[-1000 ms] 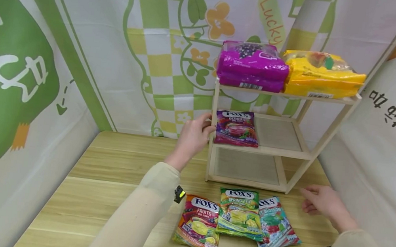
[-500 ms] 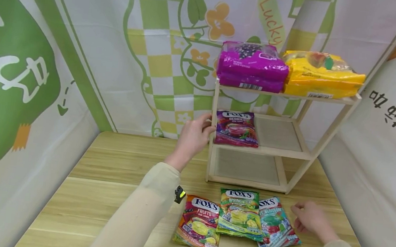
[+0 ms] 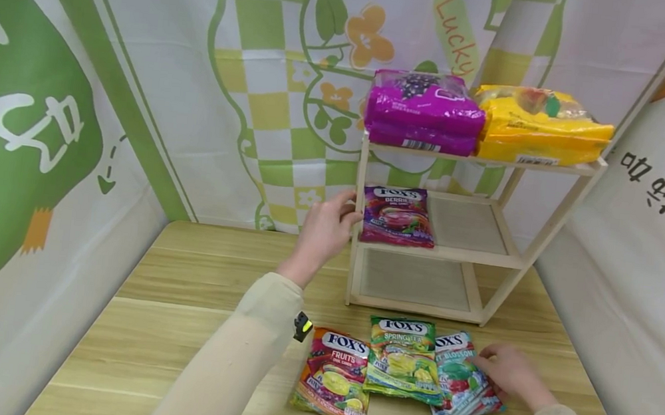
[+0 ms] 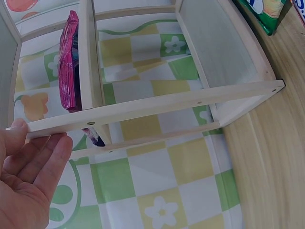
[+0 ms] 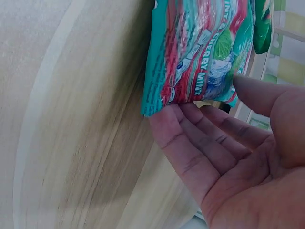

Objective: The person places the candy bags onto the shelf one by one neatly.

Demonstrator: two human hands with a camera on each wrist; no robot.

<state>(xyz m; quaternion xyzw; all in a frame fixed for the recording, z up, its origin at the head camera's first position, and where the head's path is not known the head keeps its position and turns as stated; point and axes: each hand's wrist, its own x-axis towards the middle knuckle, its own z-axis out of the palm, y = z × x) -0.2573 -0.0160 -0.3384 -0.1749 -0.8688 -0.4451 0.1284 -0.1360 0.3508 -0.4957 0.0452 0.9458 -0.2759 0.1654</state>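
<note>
My left hand (image 3: 325, 230) holds the left upright of a small wooden shelf rack (image 3: 436, 252). In the left wrist view its thumb lies on one side of the post and its fingers on the other. At the right, my right hand (image 3: 512, 372) is at the edge of a teal candy bag (image 3: 463, 380) lying on the table. The right wrist view shows fingertips (image 5: 167, 124) touching the bag's lower edge, the thumb apart from them near its face. A green candy bag (image 3: 403, 361) overlaps the teal one's left side. An orange-red candy bag (image 3: 334, 381) lies farther left.
A purple berries bag (image 3: 399, 217) leans on the middle shelf at the left. Large purple (image 3: 422, 112) and yellow (image 3: 541, 127) packs sit on the top shelf. Printed cloth walls (image 3: 253, 93) enclose the wooden table (image 3: 177, 326) at the back and sides.
My right hand has moved left from beside the rack's right foot to the teal bag's right edge. My left hand keeps its hold on the upright, and the bags lie as before.
</note>
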